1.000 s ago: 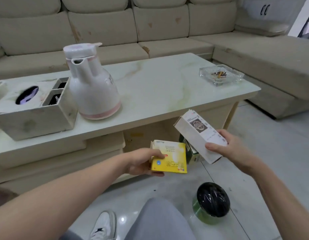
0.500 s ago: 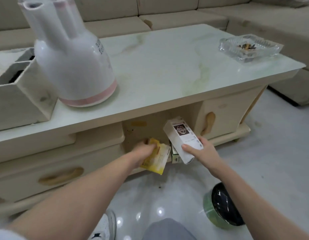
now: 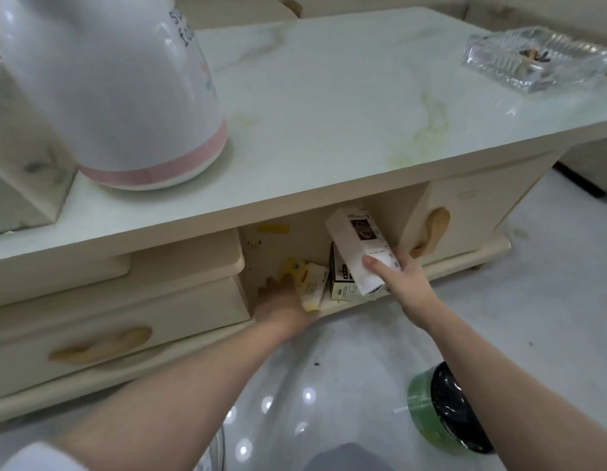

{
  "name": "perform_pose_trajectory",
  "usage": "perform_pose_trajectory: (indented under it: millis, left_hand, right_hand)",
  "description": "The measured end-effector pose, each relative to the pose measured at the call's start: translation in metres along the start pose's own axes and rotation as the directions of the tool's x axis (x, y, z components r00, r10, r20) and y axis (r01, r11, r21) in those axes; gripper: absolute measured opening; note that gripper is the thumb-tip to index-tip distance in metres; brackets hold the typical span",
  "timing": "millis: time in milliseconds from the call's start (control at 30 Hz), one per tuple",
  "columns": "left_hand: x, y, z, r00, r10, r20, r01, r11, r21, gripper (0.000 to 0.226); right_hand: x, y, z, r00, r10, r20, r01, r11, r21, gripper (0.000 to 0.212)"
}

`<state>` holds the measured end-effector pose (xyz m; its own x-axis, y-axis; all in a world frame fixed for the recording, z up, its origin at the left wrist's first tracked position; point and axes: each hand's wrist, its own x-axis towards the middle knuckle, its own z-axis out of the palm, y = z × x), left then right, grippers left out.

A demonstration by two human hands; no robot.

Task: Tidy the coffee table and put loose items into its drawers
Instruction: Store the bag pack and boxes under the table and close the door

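Two hands in table nook, left hand (image 3: 282,298) gripping yellow box (image 3: 310,283), right hand (image 3: 399,278) gripping white box (image 3: 358,248)

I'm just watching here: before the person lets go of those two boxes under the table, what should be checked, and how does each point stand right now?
1. Yellow cardboard box is inside the open compartment under the cream coffee table: ok; the left hand grips it there.
2. Yellow box lies flat on the shelf: not ok, it looks tilted.
3. White cardboard box is fully in: not ok; the right hand holds it slanted at the opening.
4. Room for the white box: cannot tell; a dark-printed upright box already stands there.
5. Right hand's grip is firm: ok, fingers wrap the box's near end.
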<state>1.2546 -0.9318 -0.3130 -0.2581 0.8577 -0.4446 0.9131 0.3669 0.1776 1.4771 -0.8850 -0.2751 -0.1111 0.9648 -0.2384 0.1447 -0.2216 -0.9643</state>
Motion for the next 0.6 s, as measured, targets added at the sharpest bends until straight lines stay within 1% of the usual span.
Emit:
perform_pose_trajectory:
  millis: [33, 100, 167, 200, 267, 333, 367, 400, 433, 467, 500, 533, 567, 600]
  left_hand:
    - [0.0, 0.002, 0.0, 1.0, 0.027, 0.003, -0.027, 0.999, -0.022, 0.091]
    - [0.008, 0.005, -0.004, 0.993, 0.107, 0.04, -0.104, 0.992, -0.072, 0.08]
    - [0.015, 0.004, -0.014, 0.988, 0.144, 0.06, -0.137, 0.984, -0.111, 0.08]
    - [0.017, 0.001, -0.019, 0.987, 0.158, 0.041, -0.152, 0.981, -0.12, 0.079]
    - [0.019, -0.008, -0.023, 0.981, 0.196, -0.003, -0.194, 0.968, -0.161, 0.076]
    - [0.014, -0.014, -0.026, 0.984, 0.175, -0.028, -0.176, 0.946, -0.272, 0.071]
    - [0.012, -0.016, -0.026, 0.986, 0.157, -0.056, -0.167, 0.926, -0.34, 0.06]
    - [0.01, -0.017, -0.025, 0.989, 0.12, -0.087, -0.145, 0.902, -0.407, 0.043]
    - [0.007, -0.017, -0.026, 0.993, 0.046, -0.111, -0.097, 0.846, -0.524, 0.03]
    - [0.004, -0.018, -0.027, 0.993, -0.042, -0.113, -0.044, 0.743, -0.668, 0.033]
    - [0.001, -0.017, -0.029, 0.99, -0.126, -0.055, 0.026, 0.565, -0.824, 0.045]
    - [0.002, -0.017, -0.029, 0.985, -0.169, 0.021, 0.084, 0.378, -0.922, 0.056]
    - [0.001, -0.017, -0.03, 0.986, -0.157, 0.062, 0.105, 0.283, -0.953, 0.061]
    - [0.001, -0.015, -0.03, 0.992, -0.113, 0.062, 0.093, 0.296, -0.951, 0.061]
  right_hand:
    - [-0.003, -0.003, -0.003, 1.0, -0.015, -0.025, 0.015, 1.0, 0.016, 0.061]
    - [-0.008, -0.009, -0.008, 0.995, -0.065, -0.078, 0.063, 0.998, -0.026, 0.055]
    - [-0.016, -0.018, -0.007, 0.983, -0.13, -0.128, 0.109, 0.982, -0.154, 0.055]
    - [-0.02, -0.022, -0.001, 0.978, -0.151, -0.146, 0.116, 0.967, -0.228, 0.059]
    - [-0.029, -0.029, 0.019, 0.97, -0.188, -0.155, 0.117, 0.917, -0.381, 0.065]
    - [-0.037, -0.031, 0.05, 0.968, -0.205, -0.143, 0.1, 0.842, -0.53, 0.065]
    - [-0.039, -0.03, 0.066, 0.968, -0.207, -0.143, 0.083, 0.797, -0.598, 0.068]
    - [-0.04, -0.028, 0.081, 0.966, -0.214, -0.145, 0.068, 0.75, -0.657, 0.072]
    - [-0.04, -0.024, 0.094, 0.963, -0.224, -0.147, 0.058, 0.71, -0.701, 0.077]
    - [-0.039, -0.02, 0.104, 0.962, -0.227, -0.152, 0.045, 0.68, -0.732, 0.082]
    - [-0.036, -0.017, 0.111, 0.961, -0.224, -0.159, 0.028, 0.656, -0.754, 0.085]
    - [-0.031, -0.015, 0.115, 0.961, -0.223, -0.162, 0.016, 0.632, -0.775, 0.085]
    - [-0.027, -0.014, 0.12, 0.963, -0.222, -0.154, 0.015, 0.611, -0.792, 0.082]
    - [-0.022, -0.013, 0.121, 0.969, -0.214, -0.126, 0.03, 0.603, -0.797, 0.074]
